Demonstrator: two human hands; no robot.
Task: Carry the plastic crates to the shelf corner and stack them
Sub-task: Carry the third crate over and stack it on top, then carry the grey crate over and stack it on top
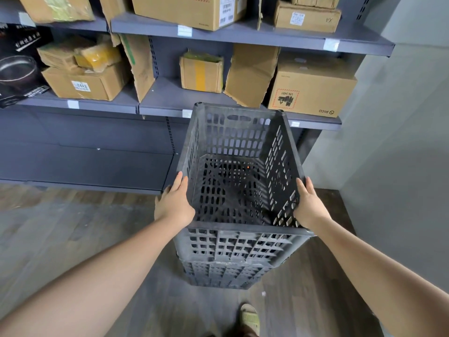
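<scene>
Left hand: the left hand [173, 203] lies flat against the outside of the top crate's left wall, fingers straight and together, pointing toward the shelves, pressing rather than curling round anything.
Right hand: the right hand [309, 203] mirrors it on the right wall, fingers extended along the rim, thumb side on the top edge; no fingers hook through the slots as far as can be seen.
Top crate: the top crate [239, 166] is dark grey plastic with slotted walls and a lattice floor, open upward, its far end carrying an oval handle cutout.
Stack: it sits on the lower crates [226, 271], whose ribbed walls show below its near rim.
Place: the stack stands on the wood-look floor [73, 239], right in front of the grey shelves [243, 32] near the wall corner.
Shelves: cardboard boxes [312, 87] fill the upper levels.
Below: a sandal [250, 318] shows at the bottom edge.
</scene>
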